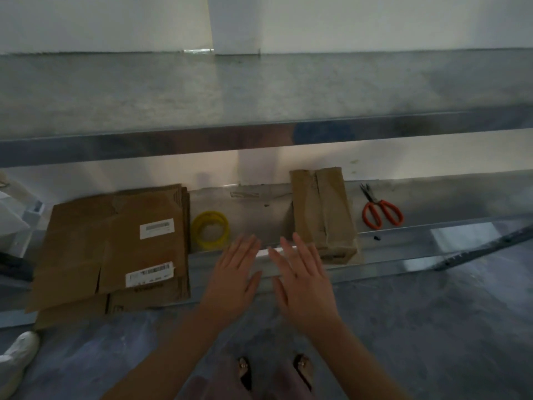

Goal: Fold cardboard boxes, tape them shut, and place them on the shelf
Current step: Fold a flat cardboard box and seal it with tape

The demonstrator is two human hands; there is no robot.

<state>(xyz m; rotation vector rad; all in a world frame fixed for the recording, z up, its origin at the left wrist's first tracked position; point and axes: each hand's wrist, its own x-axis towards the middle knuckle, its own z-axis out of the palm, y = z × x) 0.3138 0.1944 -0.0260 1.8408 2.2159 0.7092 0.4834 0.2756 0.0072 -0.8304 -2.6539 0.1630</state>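
A stack of flattened cardboard boxes with white labels lies at the left of the lower metal shelf. A folded, taped cardboard box stands on the same shelf right of centre. A yellow tape roll lies between them. My left hand and my right hand hover side by side over the shelf's front edge, fingers straight, holding nothing. My right fingertips are close to the taped box's near left corner.
Orange-handled scissors lie on the lower shelf at the right. An upper metal shelf spans the view above. A white shoe of another person is at the bottom left. My feet stand on the grey floor.
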